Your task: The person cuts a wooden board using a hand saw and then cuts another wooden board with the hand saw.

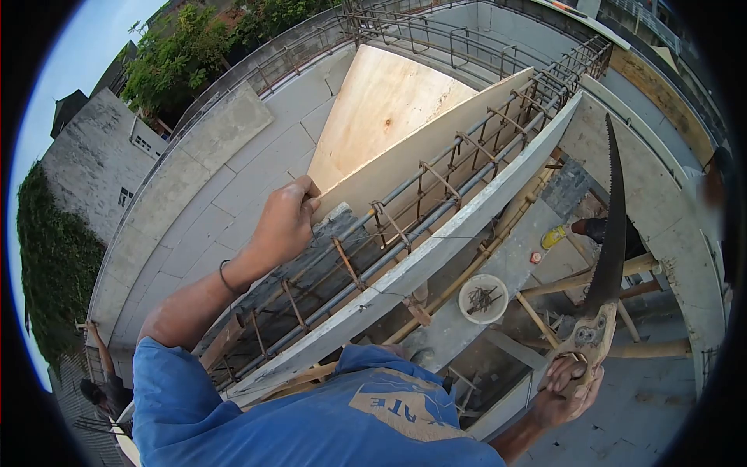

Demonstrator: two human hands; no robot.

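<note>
Right grip (572, 387) snug round handsaw (612, 226), left grip (292, 214) tight on plywood (393, 109) corner

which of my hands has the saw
Your right hand grips the handsaw by its handle, whereas your left hand grips the plywood's edge.

Soft daylight from open sky (85, 47); pale board (393, 109) catches most of it. Shadows gentle, floor below (638, 420) dimmer to my eye. View bows wall (202, 206) into curve, corners black. Smudgy blur near right edge; saw (615, 233) sharp.
</note>
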